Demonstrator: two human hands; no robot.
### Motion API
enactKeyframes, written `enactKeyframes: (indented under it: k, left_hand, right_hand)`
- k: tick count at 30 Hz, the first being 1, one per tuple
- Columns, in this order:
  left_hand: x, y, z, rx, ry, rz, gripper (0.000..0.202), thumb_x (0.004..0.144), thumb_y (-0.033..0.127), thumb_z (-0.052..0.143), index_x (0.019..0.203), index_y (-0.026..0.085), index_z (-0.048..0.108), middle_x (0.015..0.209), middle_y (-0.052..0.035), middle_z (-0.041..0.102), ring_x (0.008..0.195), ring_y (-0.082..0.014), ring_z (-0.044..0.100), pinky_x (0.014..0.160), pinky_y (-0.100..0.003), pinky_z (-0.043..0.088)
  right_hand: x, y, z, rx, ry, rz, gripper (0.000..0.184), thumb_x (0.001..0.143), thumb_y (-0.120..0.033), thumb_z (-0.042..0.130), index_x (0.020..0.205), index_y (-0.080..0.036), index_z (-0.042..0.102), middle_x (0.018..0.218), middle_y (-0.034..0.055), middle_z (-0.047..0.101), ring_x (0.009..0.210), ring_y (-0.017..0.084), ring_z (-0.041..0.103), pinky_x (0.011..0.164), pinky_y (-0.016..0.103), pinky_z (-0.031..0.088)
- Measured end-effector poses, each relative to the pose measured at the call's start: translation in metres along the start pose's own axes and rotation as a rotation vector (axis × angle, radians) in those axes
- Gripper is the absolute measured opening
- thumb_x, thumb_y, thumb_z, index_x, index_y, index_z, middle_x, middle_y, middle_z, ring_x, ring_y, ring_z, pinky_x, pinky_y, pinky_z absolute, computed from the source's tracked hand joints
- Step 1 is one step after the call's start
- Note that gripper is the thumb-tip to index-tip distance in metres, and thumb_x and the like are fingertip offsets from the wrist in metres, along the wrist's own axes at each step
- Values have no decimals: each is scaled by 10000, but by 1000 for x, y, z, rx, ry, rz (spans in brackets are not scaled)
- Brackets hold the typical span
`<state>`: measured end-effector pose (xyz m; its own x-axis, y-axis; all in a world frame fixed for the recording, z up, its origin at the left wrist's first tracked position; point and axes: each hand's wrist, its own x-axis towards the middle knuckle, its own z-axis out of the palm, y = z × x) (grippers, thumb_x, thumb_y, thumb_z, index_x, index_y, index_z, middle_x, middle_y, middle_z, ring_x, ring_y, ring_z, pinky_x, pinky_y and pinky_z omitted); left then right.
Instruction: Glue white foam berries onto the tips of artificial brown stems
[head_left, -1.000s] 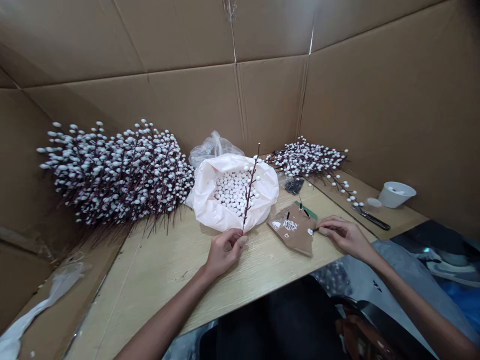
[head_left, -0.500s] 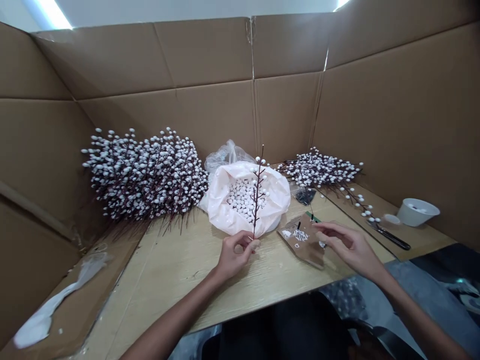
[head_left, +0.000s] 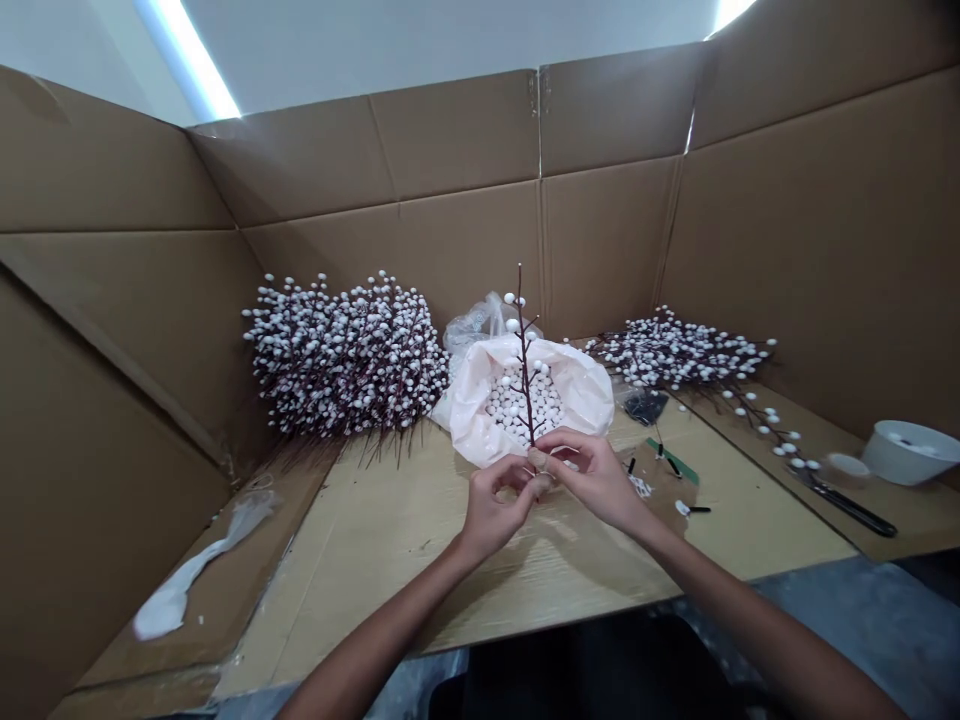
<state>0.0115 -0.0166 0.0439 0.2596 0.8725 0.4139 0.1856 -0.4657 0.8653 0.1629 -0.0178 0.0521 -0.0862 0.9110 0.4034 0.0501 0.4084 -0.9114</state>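
An artificial berry branch (head_left: 527, 390), dark brown with a few white berries on its short twigs, stands upright before me. My left hand (head_left: 501, 508) pinches the lower end of its stem. Just above, the fingertips of my right hand (head_left: 596, 485) close on the same stem; whether a small piece is also between them is hidden. Behind the branch, a pale plastic bag (head_left: 469, 405) lies open, full of loose white berries (head_left: 499, 400). By my right forearm are white smears and several small black sticks, one black stick (head_left: 699, 510) lying next to a white blob.
Berry branches are heaped in a large pile (head_left: 345, 360) at left and a smaller pile (head_left: 675, 350) at right. A black-handled tool (head_left: 855, 508), tape roll (head_left: 846, 468) and white bowl (head_left: 909, 455) sit far right. Cardboard walls (head_left: 465, 240) enclose the table.
My right hand has moved left from the smeared board to the stem beside my left hand. My left hand still holds the branch. The view has shifted left.
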Motion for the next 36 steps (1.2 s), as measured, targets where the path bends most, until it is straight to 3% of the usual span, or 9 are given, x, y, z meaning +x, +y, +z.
enactKeyframes:
  k: [3, 10, 16, 24, 36]
  left_hand:
    - [3, 2, -3, -20, -9, -10, 150, 754, 264, 678, 705, 145, 601, 584, 5, 614, 530, -117, 612, 556, -215, 482]
    - [27, 27, -28, 14, -203, -97, 191, 720, 302, 720, 762, 117, 695, 742, -58, 694, 678, -144, 619, 640, -234, 485]
    - [50, 55, -31, -173, -65, -106, 211, 674, 298, 761, 754, 117, 687, 729, -46, 688, 690, -147, 636, 671, -235, 505]
    - [69, 62, -17, -314, 33, -78, 175, 617, 238, 785, 701, 114, 695, 697, -34, 691, 659, -139, 634, 653, -235, 502]
    - [88, 85, -19, -410, 150, 7, 130, 615, 175, 778, 716, 124, 713, 745, -31, 712, 698, -122, 644, 694, -241, 519]
  right_hand:
    - [6, -4, 3, 75, 10, 46, 173, 767, -328, 652, 810, -161, 659, 837, 61, 668, 780, 174, 621, 710, 291, 493]
    - [13, -7, 2, 85, 29, 58, 217, 757, -366, 666, 785, -152, 650, 802, 53, 650, 763, 161, 594, 696, 274, 467]
    - [19, -10, 3, 88, 56, 9, 261, 764, -403, 675, 801, -145, 657, 805, 64, 648, 768, 168, 578, 703, 289, 464]
    - [25, -19, 3, 107, 105, -51, 255, 770, -406, 674, 772, -153, 643, 771, 46, 634, 727, 153, 564, 673, 278, 470]
    - [39, -39, -14, 199, 129, -62, 278, 746, -414, 708, 887, -174, 707, 872, 56, 697, 786, 168, 634, 710, 304, 538]
